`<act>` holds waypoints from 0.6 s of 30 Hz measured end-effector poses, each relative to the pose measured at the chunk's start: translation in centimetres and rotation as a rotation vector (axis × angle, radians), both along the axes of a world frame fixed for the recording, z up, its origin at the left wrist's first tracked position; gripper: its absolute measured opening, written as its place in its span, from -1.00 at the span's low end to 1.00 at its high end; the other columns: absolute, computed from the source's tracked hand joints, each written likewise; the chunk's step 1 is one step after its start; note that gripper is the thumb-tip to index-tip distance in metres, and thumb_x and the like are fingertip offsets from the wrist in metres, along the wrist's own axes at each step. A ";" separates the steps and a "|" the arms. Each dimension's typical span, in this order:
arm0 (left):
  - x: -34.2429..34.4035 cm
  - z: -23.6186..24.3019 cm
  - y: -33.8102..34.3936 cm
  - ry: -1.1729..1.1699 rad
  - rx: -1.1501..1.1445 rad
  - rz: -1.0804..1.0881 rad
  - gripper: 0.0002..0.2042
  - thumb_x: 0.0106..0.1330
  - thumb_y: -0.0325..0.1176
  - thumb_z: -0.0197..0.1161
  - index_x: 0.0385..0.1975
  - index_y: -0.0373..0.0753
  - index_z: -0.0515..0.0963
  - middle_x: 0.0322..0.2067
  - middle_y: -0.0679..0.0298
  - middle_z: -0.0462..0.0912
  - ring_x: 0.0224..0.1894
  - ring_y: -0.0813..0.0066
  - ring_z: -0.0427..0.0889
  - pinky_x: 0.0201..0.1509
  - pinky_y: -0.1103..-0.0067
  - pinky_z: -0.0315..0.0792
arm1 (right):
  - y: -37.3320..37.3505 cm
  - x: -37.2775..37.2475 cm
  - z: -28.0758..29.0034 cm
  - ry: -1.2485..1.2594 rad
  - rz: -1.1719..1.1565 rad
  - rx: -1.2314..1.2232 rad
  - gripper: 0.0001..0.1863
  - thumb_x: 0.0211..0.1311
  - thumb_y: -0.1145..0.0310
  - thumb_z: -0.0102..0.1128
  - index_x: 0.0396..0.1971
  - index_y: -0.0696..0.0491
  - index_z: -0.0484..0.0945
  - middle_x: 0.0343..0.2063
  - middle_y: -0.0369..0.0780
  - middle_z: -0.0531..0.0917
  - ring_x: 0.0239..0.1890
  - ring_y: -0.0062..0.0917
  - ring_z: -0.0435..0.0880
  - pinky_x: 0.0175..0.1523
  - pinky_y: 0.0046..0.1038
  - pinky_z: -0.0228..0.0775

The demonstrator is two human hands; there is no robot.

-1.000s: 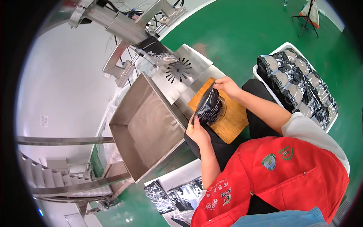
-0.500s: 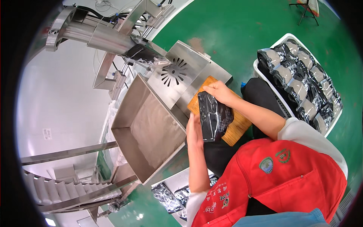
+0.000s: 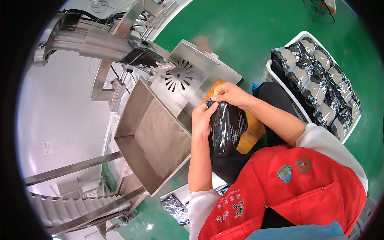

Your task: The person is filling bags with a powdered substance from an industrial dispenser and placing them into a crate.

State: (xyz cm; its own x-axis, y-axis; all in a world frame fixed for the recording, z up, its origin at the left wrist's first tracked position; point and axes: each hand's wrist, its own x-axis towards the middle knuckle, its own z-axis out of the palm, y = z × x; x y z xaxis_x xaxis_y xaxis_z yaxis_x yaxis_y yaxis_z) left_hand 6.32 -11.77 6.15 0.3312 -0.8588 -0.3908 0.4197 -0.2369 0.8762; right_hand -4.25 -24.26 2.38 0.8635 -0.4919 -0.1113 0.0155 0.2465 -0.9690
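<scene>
A glossy black plastic pouch [image 3: 226, 130], filled out and creased, hangs over the wooden board [image 3: 253, 134] in front of my body. At its far end, my left hand [image 3: 202, 120] pinches the left corner between thumb and fingers. Close beside it, my right hand [image 3: 231, 95] is closed on the same top edge. The two thumbs nearly meet there. Whether the pouch's mouth is sealed is hidden by my fingers. Part of the board is covered by the pouch and my right hand.
A deep steel tray [image 3: 158, 146] stands at left. Beyond it, a black bag [image 3: 142, 58] sits at the end of the machine's steel tube [image 3: 106, 46], beside a slotted steel plate [image 3: 179, 76]. At right, a white basket [image 3: 269, 62] holds several filled pouches.
My left hand has moved up from the pouch's left side to its top edge, closing next to my right hand. The pouch has tilted slightly, and the whole view has shifted a little.
</scene>
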 end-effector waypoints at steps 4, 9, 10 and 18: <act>-1.9 0.7 2.4 -0.050 0.116 0.052 -0.90 0.22 -0.49 0.22 -0.40 -0.41 0.57 -0.51 0.25 0.63 -0.57 0.60 0.57 -0.49 0.65 0.45 | 1.3 0.2 1.0 0.067 -0.179 0.017 -0.79 0.14 0.45 0.21 -0.67 0.11 0.49 -0.71 -0.42 0.44 -0.63 -0.78 0.32 -0.52 -0.62 0.13; -5.3 1.0 6.8 -0.106 0.099 0.162 -0.90 0.22 -0.50 0.24 -0.44 -0.44 0.59 -0.51 0.29 0.62 -0.57 0.68 0.50 -0.53 0.67 0.38 | 1.3 0.1 0.2 0.049 -0.276 -0.061 -0.73 0.12 0.46 0.22 -0.74 0.11 0.46 -0.76 -0.42 0.43 -0.67 -0.79 0.29 -0.55 -0.61 0.09; -5.9 0.9 7.7 -0.103 0.101 0.160 -0.90 0.22 -0.50 0.24 -0.44 -0.44 0.59 -0.51 0.29 0.62 -0.57 0.68 0.50 -0.53 0.67 0.38 | 1.4 0.0 0.1 0.052 -0.277 -0.061 -0.73 0.12 0.46 0.22 -0.74 0.11 0.46 -0.76 -0.42 0.43 -0.67 -0.79 0.29 -0.55 -0.61 0.09; -8.1 0.9 12.5 -0.260 0.135 0.268 -0.86 0.20 -0.46 0.28 -0.55 -0.38 0.55 -0.64 0.39 0.50 -0.63 0.70 0.41 -0.51 0.73 0.34 | 2.1 -0.8 0.2 0.068 -0.319 -0.074 -0.76 0.02 0.38 0.31 -0.71 0.16 0.52 -0.73 -0.31 0.48 -0.62 -0.65 0.38 -0.47 -0.49 0.22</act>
State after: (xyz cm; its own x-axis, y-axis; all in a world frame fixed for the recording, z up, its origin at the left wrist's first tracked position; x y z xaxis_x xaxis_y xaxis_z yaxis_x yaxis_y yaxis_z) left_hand -1.74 0.68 7.08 0.6390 -0.6755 -0.3680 0.2508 -0.2693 0.9298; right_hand -5.03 -22.13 2.55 0.6564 -0.7452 -0.1178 0.0149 0.1689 -0.9855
